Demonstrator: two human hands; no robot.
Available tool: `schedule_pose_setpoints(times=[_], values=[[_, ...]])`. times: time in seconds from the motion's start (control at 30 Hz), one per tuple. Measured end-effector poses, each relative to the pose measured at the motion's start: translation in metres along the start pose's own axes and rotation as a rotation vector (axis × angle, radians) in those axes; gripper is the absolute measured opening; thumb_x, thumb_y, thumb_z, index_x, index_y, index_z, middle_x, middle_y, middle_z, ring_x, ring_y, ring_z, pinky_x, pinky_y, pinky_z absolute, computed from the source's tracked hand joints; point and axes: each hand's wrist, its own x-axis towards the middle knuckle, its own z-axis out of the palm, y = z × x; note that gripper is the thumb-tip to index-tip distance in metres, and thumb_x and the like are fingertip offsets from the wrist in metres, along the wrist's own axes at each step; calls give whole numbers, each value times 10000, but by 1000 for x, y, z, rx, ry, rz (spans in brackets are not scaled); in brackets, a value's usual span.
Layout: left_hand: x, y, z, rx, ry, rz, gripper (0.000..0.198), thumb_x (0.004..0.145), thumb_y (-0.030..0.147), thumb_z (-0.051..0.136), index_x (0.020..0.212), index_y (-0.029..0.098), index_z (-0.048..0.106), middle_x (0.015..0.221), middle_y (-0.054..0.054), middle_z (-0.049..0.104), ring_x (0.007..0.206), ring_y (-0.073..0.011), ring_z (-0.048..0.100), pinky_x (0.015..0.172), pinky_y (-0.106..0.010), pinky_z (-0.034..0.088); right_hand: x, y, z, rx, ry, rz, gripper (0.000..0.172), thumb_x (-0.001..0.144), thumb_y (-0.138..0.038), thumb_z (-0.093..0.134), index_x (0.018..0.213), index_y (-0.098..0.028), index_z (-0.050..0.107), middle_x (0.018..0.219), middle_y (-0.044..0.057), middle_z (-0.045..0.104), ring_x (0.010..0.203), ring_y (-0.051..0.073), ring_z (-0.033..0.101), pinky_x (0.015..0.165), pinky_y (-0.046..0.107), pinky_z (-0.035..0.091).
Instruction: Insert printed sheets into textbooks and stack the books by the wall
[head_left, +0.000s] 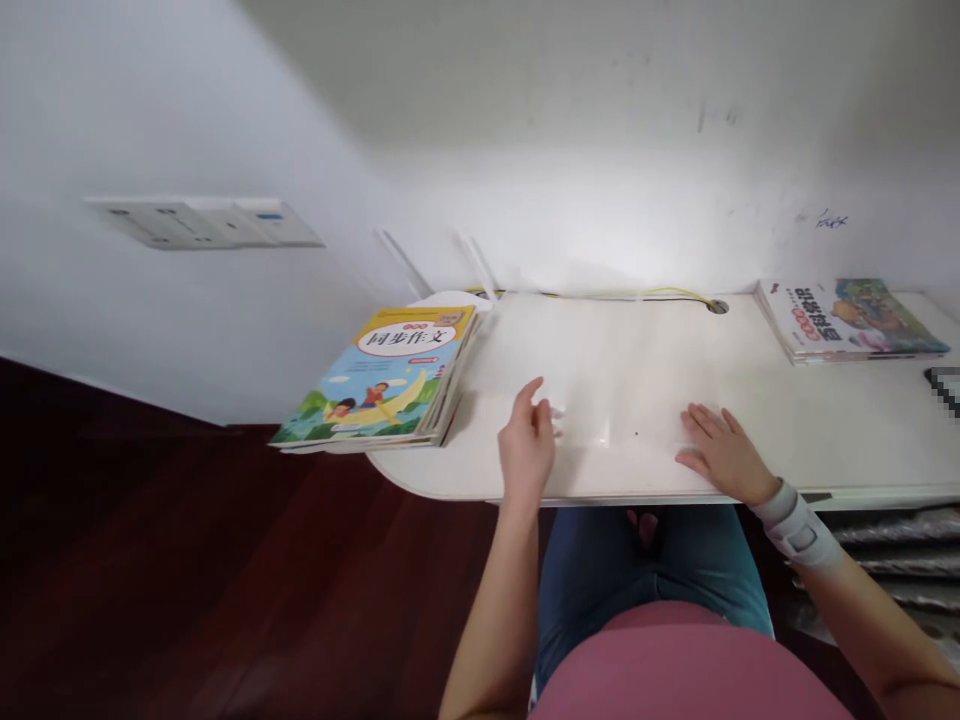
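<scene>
- While the right hand lies palm down, fingers slightly spread and wrapped round nothing, the left hand is half curled, index finger standing out; whether its fingertips pinch anything, cannot tell.
- Between the two hands, on the white desk: faint glints from what looks like a clear film; its outline is too pale to trace. Right fingertips at or just beside it, left hand close by its other side; contact unclear.
- Left of the left hand, well apart: a book stack, yellow and blue cover uppermost, leaning out past the curved desk end. Edges of the books below show unevenly.
- Beyond the right hand and farther right: a second book stack, flat, with a colourful picture cover, near the wall.
- Straight beyond the right hand, at the back: a round cable hole, a yellow cable running from it leftward along the wall foot.
- Just behind the right hand, on its wrist: a pale grey band.
- Far right of the right hand, at the view's edge: a dark object, partly pixelated.
</scene>
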Motion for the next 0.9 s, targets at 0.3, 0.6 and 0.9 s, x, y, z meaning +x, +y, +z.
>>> schedule_pose_setpoints(times=[0.3,0.6,0.9], values=[[-11,-19,13,688,-150,-58,405,924,280,331,1262,267,555,928,-104,705,860,-263,648,676,-338,454,-64,33,-12,-167,47,238,541,937,-469,330,1325,-120,473,1350,195,509,1248,316,470,1017,528,321],[-9,-26,23,750,-208,102,425,936,254,289,1275,219,544,956,-105,663,957,-262,590,772,-348,461,-70,47,-9,-184,70,278,468,939,-428,322,1238,-133,530,1310,162,554,1212,284,504,988,479,374],[-1,-18,0,734,-154,195,402,909,295,421,1293,228,518,1162,-119,560,991,-219,584,854,-323,463,-69,63,-19,-130,131,189,394,903,-436,363,1178,-238,565,1277,160,558,1150,315,540,903,505,437]])
